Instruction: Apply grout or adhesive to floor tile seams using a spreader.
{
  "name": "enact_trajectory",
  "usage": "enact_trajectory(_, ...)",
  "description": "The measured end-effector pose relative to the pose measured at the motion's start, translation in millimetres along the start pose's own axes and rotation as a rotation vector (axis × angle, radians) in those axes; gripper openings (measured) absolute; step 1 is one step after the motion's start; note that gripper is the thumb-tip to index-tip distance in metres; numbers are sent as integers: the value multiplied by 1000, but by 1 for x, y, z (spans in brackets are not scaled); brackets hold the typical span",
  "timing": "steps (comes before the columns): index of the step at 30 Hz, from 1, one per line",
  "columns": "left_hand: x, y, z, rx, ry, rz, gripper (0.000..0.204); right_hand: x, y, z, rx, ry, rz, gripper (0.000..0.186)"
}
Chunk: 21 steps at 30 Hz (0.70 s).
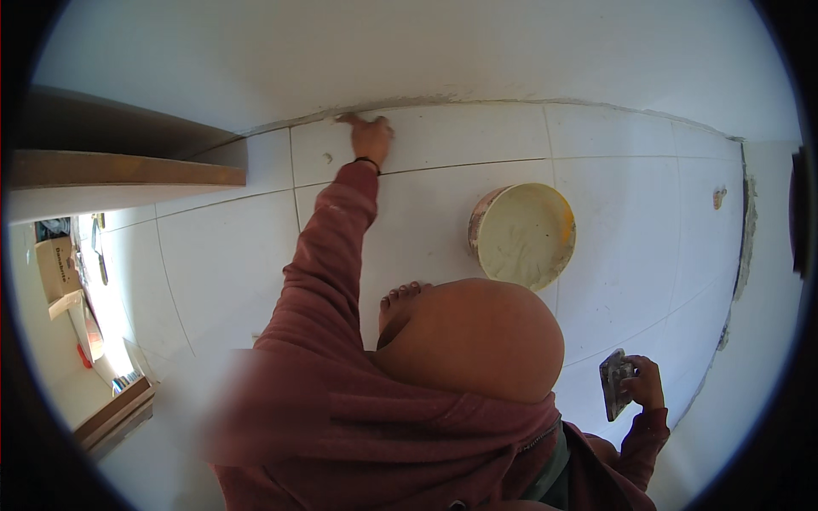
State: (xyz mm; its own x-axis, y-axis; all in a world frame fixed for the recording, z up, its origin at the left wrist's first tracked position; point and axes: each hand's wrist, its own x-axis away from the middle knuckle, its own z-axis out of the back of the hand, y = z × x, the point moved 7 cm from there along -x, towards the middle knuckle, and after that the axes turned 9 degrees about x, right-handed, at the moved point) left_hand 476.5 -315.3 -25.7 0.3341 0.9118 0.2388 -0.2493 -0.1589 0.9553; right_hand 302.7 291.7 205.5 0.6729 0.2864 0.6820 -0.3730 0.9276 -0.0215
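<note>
My left hand (372,140) reaches far forward to the seam (426,100) where the white floor tiles meet the wall. One finger stretches left along that seam, and I see nothing held. My right hand (645,383) is low at the right, its fingers wrapped round a flat, grey, smeared trowel-like tool (611,387). The tool hangs tilted above the floor, and its handle is hidden by the hand. Between the hands, a round bucket (558,210) with pale paste-like residue inside stands on the tiles, apart from both.
My bare knee (477,341) and foot (400,292) are just nearer than the bucket. A wooden-edged panel (128,168) juts in at the left. Beyond it lie a cardboard box (58,268) and clutter. A small crumb (328,157) and a brownish lump (719,198) lie on the tiles.
</note>
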Motion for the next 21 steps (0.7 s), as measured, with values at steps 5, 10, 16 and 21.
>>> enact_trajectory(5, 22, 1, -6, -236, -143, -161, 76, -4, 3, 1, 46, -47, -40, 50)
enact_trajectory(10, 3, -17, 51, 107, 258, 81, 75, 0, 2, 6, 25, 43, 14, 51)
enact_trajectory(16, 1, -13, 23, 18, 219, 79, 77, -1, 7, -2, 54, -3, -12, 50)
enact_trajectory(21, 6, 1, 2, -100, 130, 21, 80, -4, 2, -2, 44, -5, 43, 50)
